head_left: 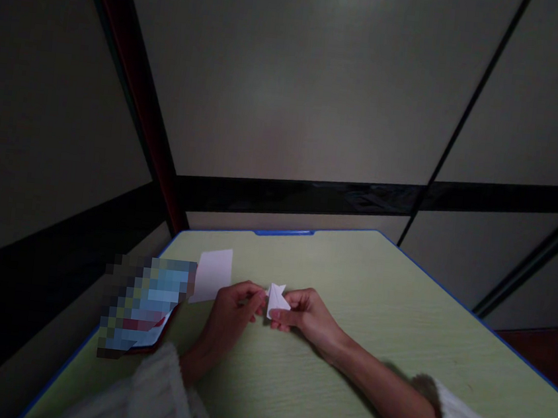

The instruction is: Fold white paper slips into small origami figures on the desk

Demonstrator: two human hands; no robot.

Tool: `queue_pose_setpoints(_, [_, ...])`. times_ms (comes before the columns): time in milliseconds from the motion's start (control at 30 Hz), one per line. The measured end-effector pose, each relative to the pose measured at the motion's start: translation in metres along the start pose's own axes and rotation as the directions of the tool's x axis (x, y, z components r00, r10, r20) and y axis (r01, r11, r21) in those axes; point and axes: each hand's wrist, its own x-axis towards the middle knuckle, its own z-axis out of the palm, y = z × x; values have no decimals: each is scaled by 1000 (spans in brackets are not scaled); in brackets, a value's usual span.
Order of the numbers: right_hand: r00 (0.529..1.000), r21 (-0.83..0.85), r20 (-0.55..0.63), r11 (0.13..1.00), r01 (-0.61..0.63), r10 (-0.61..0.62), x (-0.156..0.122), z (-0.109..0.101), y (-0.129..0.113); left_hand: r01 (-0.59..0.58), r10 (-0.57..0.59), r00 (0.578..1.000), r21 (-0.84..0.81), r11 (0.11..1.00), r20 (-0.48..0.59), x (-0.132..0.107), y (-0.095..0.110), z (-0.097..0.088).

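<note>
The light is dim from where I sit, and much of the scene is hard to read. At the far left of the green table (374,299), a flat item (146,305) is blurred into coloured blocks, so I cannot tell what it is or read anything on it; only a reddish edge shows at its lower side. Just to its right lies one blank white sheet (212,275), its lower left corner hidden by the blurring. Next comes the left hand (231,310), fingertips closed on the left edge of one small folded paper piece (277,300), which is held just above the table near its middle. The right hand (305,315) pinches the same piece from the other side, thumb on top. The folds are too small to make out. Two pale fuzzy sleeves (150,395) are cut off by the bottom edge.
</note>
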Motion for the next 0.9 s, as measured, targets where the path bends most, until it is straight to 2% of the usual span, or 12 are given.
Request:
queue_pose_setpoints(300, [1000, -26, -16, 999, 26, -26, 0, 1, -1, -25, 26, 999, -36, 999, 24, 0, -7, 0])
queue_pose_setpoints(433, [999, -46, -32, 998, 29, -31, 1, 2, -2, 9, -7, 1000, -95, 995, 19, 1, -6, 0])
queue_pose_setpoints(667, [999, -62, -1, 997, 45, -45, 0, 1, -2, 79, -69, 987, -63, 995, 147, 2, -6, 2])
queue_pose_setpoints(900, [999, 16, -36, 1000, 14, -13, 1, 2, -2, 94, -88, 993, -93, 991, 73, 2, -6, 1])
